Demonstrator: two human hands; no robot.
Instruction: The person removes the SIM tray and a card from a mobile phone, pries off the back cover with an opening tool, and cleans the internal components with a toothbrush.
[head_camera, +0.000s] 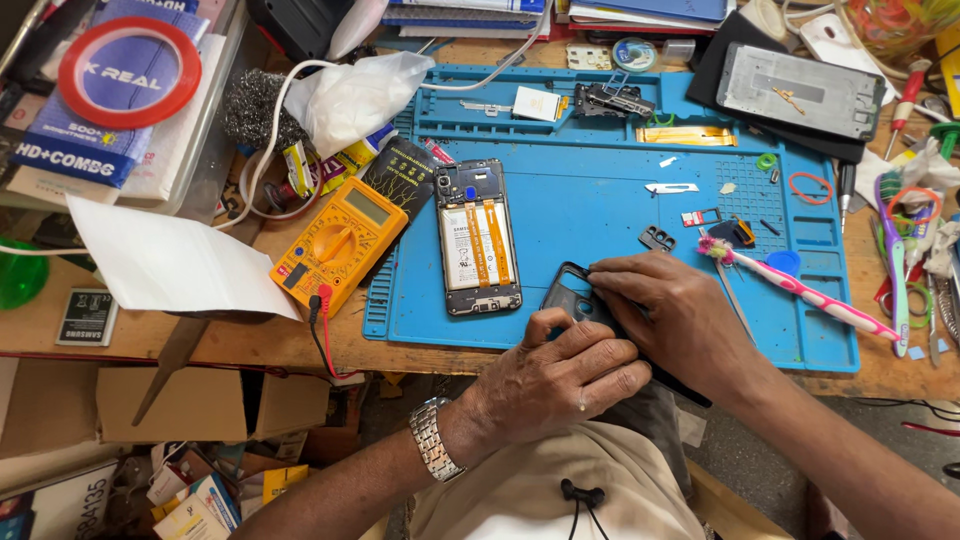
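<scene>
Both hands down at the near edge of a blue work mat (600, 215), closed together on a black phone back cover (572, 296) — cover lying at the mat's near edge, mostly hidden beneath the fingers, only its far left corner with the camera cutout showing. Left hand (555, 380) gripping the cover's near left side, thumb pressed onto the rim, a metal wristwatch (432, 440) on the wrist. Right hand (670, 310) laid flat across the cover from the right, fingertips pinching its far edge. Just left of the hands, an opened phone (478, 237) lying face down on the mat, battery and orange flex strips exposed. Further left, off the mat, a yellow multimeter (335, 243) on the wooden bench. Right of the hands, a pink-and-white toothbrush (800, 290) lying slantwise on the mat. Far right — a phone frame (800, 90) resting on a dark pad.
</scene>
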